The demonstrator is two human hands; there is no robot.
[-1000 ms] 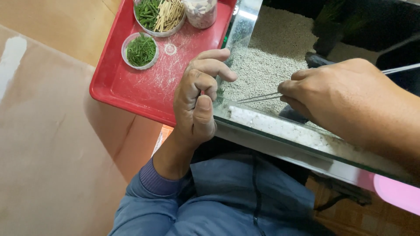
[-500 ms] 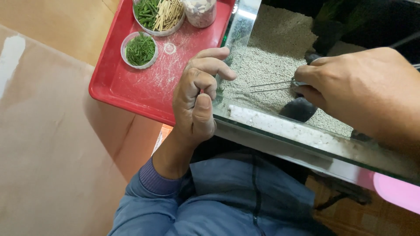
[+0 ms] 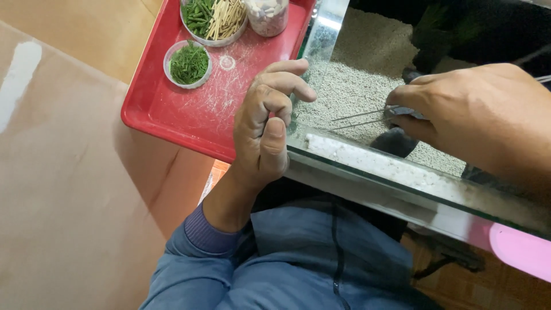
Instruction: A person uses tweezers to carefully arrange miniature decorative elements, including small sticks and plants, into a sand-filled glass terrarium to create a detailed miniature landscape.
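My right hand (image 3: 476,117) reaches into a glass tank (image 3: 402,183) and grips long metal tweezers (image 3: 361,117), whose tips point left over the pale gravel (image 3: 356,74). My left hand (image 3: 265,129) rests curled at the tank's near left corner, fingers bent against the glass edge; whether it pinches something small I cannot tell. A dark stone (image 3: 393,140) lies in the gravel just below the tweezers.
A red tray (image 3: 201,117) sits left of the tank with a small dish of fine green plants (image 3: 188,63), a bowl of green and tan stems (image 3: 215,20) and a jar of pebbles (image 3: 267,14). Dark plants and rocks fill the tank's far side. A pink object (image 3: 519,252) lies at lower right.
My right hand has moved up and to the right inside the tank, uncovering the dark stone; the tweezers' tips stay over the gravel. The left hand stays in place.
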